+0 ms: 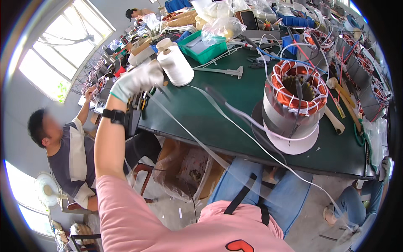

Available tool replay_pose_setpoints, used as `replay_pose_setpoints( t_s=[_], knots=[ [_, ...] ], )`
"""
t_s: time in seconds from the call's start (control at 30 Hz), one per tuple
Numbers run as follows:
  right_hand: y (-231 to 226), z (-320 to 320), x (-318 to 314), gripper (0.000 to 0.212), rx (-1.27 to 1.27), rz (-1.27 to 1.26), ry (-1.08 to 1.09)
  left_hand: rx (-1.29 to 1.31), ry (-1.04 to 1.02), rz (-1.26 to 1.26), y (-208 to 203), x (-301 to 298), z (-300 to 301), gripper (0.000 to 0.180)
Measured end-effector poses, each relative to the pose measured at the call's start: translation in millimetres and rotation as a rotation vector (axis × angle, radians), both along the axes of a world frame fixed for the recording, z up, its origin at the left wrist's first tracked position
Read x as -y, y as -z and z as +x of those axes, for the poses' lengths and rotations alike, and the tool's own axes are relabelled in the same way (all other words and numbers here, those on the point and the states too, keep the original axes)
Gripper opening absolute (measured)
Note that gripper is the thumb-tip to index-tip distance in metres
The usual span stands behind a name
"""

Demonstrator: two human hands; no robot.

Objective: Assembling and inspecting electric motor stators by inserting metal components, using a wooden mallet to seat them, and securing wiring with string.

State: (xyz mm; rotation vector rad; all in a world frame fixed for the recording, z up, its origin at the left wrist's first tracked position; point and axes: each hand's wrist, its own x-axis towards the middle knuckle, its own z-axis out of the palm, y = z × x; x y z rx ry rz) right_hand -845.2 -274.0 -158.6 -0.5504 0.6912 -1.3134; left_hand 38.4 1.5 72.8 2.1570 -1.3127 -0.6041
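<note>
My left hand (140,80), in a white knitted glove and blurred by motion, is raised over the left end of the bench. Its fingers look curled around one end of a thin white strip (184,128), which runs down to the lower right across my lap. Just right of the hand stands a large white spool (177,67). From its base a second length of white tape (252,136) leads over the bench edge toward the lower right. My right hand is not in view. A motor stator (289,109) with copper windings tied in white stands upright at the right.
The green-topped bench (226,98) holds a caliper (222,70), a green tray (203,48) and a wooden-handled hammer (342,90). More stators (369,63) line the right. A co-worker (71,155) sits at the left. Under the bench is a plastic-lined box (180,168).
</note>
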Motion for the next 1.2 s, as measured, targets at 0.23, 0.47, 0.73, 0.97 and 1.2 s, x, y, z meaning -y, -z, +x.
replay_pose_setpoints(
  t_s=[0.23, 0.47, 0.73, 0.97, 1.2],
  knots=[
    [11.8, 135.7, -147.6, 0.035, -0.567, 0.374, -0.081, 0.835, -0.623, 0.088, 38.6, 65.3, 95.8, 0.039],
    [112.6, 59.5, -172.3, 0.04, -0.525, 0.578, 0.036, 1.017, -0.524, 0.107, 73.6, 52.0, 150.5, 0.043],
    [174.6, -211.4, -179.9, 0.044, -0.931, 0.829, 0.705, 1.107, -0.511, 0.082, 28.8, 14.2, 161.6, 0.052],
    [80.4, -218.7, -167.7, 0.034, -1.154, 0.72, 0.844, 0.904, -0.746, 0.073, 42.7, 54.8, 111.7, 0.047],
    [5.7, -250.4, -132.9, 0.033, -1.333, 0.554, 0.887, 0.862, -0.808, -0.057, 63.2, 57.4, 125.1, 0.047]
  ],
)
